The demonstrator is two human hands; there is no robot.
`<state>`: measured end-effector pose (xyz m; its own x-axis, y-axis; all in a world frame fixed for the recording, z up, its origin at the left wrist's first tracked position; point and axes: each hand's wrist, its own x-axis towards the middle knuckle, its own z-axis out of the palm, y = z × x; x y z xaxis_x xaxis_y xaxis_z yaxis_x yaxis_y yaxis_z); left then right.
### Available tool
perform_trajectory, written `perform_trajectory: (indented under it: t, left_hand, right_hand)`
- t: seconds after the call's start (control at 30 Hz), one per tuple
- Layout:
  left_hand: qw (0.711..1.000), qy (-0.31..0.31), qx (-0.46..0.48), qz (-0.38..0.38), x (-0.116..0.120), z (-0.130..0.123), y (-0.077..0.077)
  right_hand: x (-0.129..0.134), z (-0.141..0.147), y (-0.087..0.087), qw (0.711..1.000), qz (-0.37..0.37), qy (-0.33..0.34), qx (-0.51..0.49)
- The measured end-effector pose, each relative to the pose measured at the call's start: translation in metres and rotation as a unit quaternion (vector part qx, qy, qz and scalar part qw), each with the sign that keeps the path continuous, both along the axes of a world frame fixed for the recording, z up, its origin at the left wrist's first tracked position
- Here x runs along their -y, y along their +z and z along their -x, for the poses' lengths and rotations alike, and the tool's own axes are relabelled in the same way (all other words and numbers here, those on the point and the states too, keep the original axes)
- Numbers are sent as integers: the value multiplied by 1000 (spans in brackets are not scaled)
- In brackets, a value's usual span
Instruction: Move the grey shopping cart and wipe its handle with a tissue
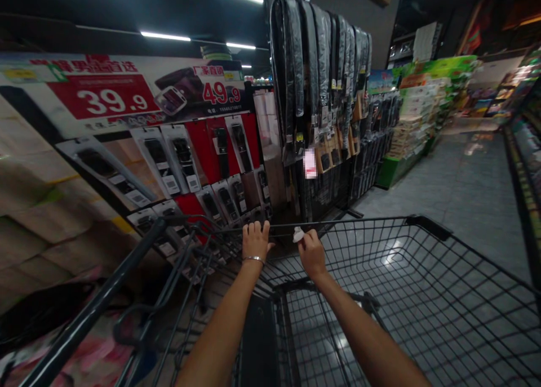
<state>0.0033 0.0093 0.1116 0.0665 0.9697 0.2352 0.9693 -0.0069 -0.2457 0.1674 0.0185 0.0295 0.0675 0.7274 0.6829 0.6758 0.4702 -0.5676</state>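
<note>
A black wire shopping cart (422, 263) lies in front of me, its handle bar (97, 302) slanting along the left side. My left hand (255, 243), with a bracelet at the wrist, has its fingers curled over the cart's far side rim and the thumb stuck out to the right. Just right of it, my right hand (313, 253) is closed, pinching a small crumpled white tissue (298, 235) at the same rim. The mesh of the cart's basket passes beneath both forearms.
Packaged belts (181, 156) hang on a red display under a price sign (105, 97). Beyond the rim stands a rack of long belts (321, 54). Stacked goods (418, 105) line the aisle floor (469, 173) at right. Pink items (105, 342) lie at lower left.
</note>
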Motion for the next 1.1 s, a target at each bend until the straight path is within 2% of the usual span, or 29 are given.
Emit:
perform_trajectory:
  t: [0.1,0.13,0.17,0.2,0.27,0.3,0.33,0.4,0.43,0.53,0.6,0.77,0.83,1.0,1.1]
  left_hand:
    - [1000,6,8,1,-1,-1,-1]
    - [1000,6,10,3,-1,-1,-1]
    - [1000,6,10,4,-1,-1,-1]
    - [1000,5,9,5,-2,-2,-1]
    - [1000,4,5,2,-2,-2,-1]
    - [1000,4,4,0,-1,-2,-1]
    - [1000,4,3,-1,-1,-2,-1]
    - [1000,7,5,-1,-1,-3,-1]
    - [1000,7,7,-1,0,-3,0]
    - [1000,-2,9,-9,1,-4,0]
    - [1000,-11,4,-22,2,-4,0]
    - [998,-20,-10,-57,2,-2,-5]
    - [998,-27,-11,-63,1,-1,-7]
    - [997,-32,-2,-73,-3,1,-12]
    - [997,-33,6,-75,-5,2,-15]
  right_hand:
    - [3,-6,-11,995,48,-4,-92]
    - [3,-7,-15,985,78,-14,-154]
    - [3,-8,-19,962,121,-23,-242]
    - [2,-8,-22,923,173,-28,-342]
    - [-2,-7,-24,814,271,-24,-514]
    - [-4,-5,-23,764,304,-17,-568]
    - [-5,-3,-20,731,325,-11,-600]
    - [-9,1,-11,712,335,0,-618]
    - [-10,3,-4,692,339,14,-637]
    - [-11,6,18,609,351,71,-708]
    - [-10,8,31,575,354,95,-732]
    - [-4,11,50,575,345,111,-733]
    - [-3,15,56,584,331,119,-732]
    - [-5,26,60,623,310,23,-718]
    - [-5,28,56,640,293,3,-710]
